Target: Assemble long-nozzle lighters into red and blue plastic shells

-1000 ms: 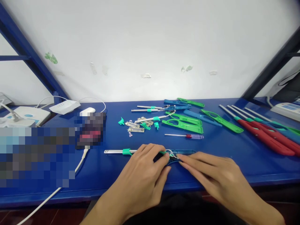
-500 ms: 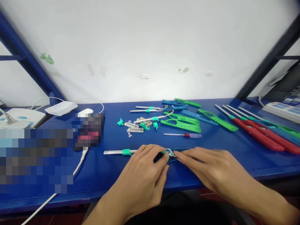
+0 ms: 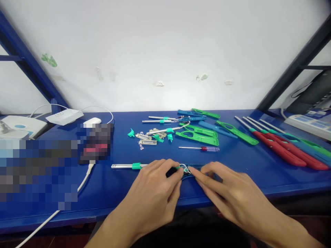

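A long lighter with a silver tube [image 3: 121,166], a teal collar and a blue half-shell handle lies near the table's front edge. My left hand [image 3: 155,193] is closed round its middle, thumb and fingers at the handle's front end. White wire [image 3: 184,166] loops between my two hands. My right hand [image 3: 227,189] touches the handle at the wire, its index fingertip beside the loop and its other fingers partly bent over the shell. Much of the handle is hidden beneath my hands. Behind them lies a screwdriver [image 3: 210,149] with a clear purple and red handle.
Green shells [image 3: 198,137], clear fuel tanks [image 3: 147,142], teal clips [image 3: 131,133] and opened lighters [image 3: 157,121] lie behind my hands. Several assembled lighters [image 3: 280,148] are at the right. A charging cable [image 3: 84,184] and pixelated items are at the left. A white wall stands behind.
The fingers of my right hand have lifted and bent a little, with the index fingertip still at the wire. My left hand keeps its hold. The whole view has shifted slightly.
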### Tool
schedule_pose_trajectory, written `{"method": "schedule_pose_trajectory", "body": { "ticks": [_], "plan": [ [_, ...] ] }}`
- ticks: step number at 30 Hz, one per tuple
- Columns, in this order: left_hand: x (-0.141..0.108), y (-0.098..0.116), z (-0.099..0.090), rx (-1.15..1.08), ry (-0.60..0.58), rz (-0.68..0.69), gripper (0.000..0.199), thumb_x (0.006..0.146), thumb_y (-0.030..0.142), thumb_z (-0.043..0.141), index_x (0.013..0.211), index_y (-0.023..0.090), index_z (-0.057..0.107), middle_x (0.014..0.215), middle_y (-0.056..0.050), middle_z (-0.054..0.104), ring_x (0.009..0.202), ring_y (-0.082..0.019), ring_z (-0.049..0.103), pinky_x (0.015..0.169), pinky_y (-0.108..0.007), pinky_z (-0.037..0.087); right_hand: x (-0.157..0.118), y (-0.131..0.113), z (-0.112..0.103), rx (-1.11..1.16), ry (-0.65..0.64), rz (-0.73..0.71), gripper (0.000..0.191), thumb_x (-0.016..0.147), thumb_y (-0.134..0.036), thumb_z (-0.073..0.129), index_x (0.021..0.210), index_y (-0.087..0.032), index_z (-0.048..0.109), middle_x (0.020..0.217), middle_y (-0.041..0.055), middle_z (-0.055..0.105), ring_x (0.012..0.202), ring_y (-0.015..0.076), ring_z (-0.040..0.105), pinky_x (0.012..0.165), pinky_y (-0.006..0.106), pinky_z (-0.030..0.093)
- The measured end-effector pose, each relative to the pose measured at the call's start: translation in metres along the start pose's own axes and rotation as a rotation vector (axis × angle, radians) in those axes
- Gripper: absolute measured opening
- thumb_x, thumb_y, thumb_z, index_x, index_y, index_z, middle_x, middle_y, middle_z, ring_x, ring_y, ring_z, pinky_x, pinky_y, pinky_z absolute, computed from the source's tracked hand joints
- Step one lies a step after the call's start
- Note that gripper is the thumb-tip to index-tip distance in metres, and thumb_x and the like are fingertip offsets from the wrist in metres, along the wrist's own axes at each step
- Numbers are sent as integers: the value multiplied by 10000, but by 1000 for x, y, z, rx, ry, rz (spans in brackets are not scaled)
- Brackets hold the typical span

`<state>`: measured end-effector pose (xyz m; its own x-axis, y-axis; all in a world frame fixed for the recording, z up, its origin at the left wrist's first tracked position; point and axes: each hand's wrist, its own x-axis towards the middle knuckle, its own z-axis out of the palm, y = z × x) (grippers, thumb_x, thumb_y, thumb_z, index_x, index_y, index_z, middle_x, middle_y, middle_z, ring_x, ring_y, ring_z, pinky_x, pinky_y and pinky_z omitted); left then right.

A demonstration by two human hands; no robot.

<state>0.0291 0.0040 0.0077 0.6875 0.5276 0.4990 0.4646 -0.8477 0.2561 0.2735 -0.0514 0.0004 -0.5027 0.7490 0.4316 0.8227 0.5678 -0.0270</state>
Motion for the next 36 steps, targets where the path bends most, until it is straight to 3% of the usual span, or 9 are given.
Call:
{"method": "schedule_pose_trajectory", "body": {
  "ticks": [8,14,22,25,31,36],
  "plan": [
    [-1,-5,5,61,7,45,259,1007,75,568,1196,170,718,1169,-117,740,968,-307,747,754,-454,663,1,-1,7,-56,111,-27,430,1047,-65,415,1331,-217,700,933,39,728,741,141,678,534,220,502],
    [-1,-8,3,39,-8,44,280,1011,61,557,1197,176,732,1173,-111,741,967,-295,743,725,-427,650,-3,1,13,61,120,15,519,1006,-5,451,1397,-266,672,980,46,714,782,142,669,644,231,564],
    [-5,-10,3,-38,-24,-29,261,1028,105,569,1192,219,737,1217,-86,735,1031,-270,730,812,-421,644,-6,7,17,178,75,51,550,1047,-70,478,1511,-337,603,1044,56,715,884,157,702,764,275,623],
    [-6,-9,3,-85,-33,-63,250,1043,144,566,1213,228,731,1242,-78,723,1073,-263,716,892,-451,637,-6,7,18,257,90,81,485,1068,-124,513,1481,-348,631,1032,47,729,905,172,708,771,296,631],
    [-7,-9,2,-98,-34,-58,249,1062,157,544,1230,215,718,1256,-89,703,1089,-255,699,940,-452,626,-7,3,19,287,240,98,426,1038,-124,584,1403,-312,699,1145,40,809,958,205,758,844,348,660],
    [-6,-8,2,-109,-32,-74,217,1074,185,542,1207,227,709,1249,-70,702,1073,-254,699,925,-457,629,-7,3,15,253,214,78,388,1034,-107,582,1337,-290,742,1136,58,797,947,192,749,812,321,653]
  ]
}}
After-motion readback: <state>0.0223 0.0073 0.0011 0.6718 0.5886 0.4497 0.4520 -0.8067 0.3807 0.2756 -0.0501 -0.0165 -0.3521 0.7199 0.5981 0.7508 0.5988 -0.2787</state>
